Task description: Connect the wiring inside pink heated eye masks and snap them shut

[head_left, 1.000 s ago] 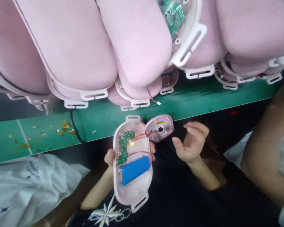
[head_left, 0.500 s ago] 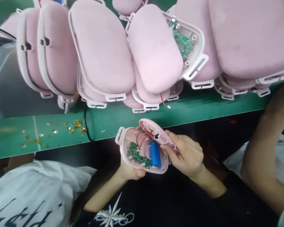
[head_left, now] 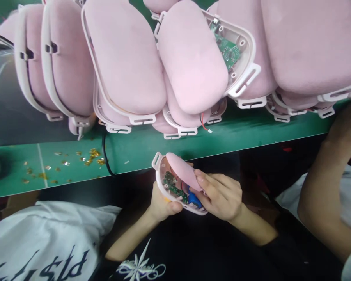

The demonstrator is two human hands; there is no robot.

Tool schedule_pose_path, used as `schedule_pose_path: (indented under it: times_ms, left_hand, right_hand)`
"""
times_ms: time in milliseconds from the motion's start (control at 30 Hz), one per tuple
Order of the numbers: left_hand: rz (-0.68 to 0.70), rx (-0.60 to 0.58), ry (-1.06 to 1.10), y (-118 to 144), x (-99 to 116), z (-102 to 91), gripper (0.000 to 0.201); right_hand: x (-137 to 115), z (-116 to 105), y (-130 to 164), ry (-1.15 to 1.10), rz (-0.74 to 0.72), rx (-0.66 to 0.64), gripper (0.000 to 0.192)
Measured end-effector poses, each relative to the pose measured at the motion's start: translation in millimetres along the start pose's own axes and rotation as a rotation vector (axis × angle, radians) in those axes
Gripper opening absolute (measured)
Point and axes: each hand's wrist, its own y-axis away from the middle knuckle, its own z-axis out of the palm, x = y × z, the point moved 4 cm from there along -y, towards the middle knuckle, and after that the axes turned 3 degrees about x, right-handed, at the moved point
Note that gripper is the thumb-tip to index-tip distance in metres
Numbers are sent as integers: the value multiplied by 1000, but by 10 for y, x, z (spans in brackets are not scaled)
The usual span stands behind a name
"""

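the left hand cups an open oval pink plastic shell from below, fingers curled around its lower edge. inside the shell, a green circuit board and a blue cylindrical battery show. the right hand grips a pink padded oval cover, pressing it tilted over the shell's upper side, so the inside is half hidden. both hands are in front of the near edge of the green bench. beyond the hands a pile of pink padded shells leans on the bench. to the right of the right hand, another person's bare arm reaches to the bench
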Motion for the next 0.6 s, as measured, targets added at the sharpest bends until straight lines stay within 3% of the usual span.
schedule_pose_path:
  times_ms: [167, 267, 400, 600]
  left_hand:
    - [-4, 31, -52, 30, -36, -84, 95]
    - [25, 78, -158, 40, -22, -132, 89]
    - [49, 83, -267, 18, 33, -87, 82]
    - [116, -4, -377, -12, 93, 58, 81]
  right_hand:
    - [36, 25, 31, -21, 4, -6, 63]
    - [64, 56, 20, -33, 45, -47, 70]
    - [46, 62, -81, 106, 120, -72, 77]
    - [-31, 37, -354, 208, 0, -201, 38]
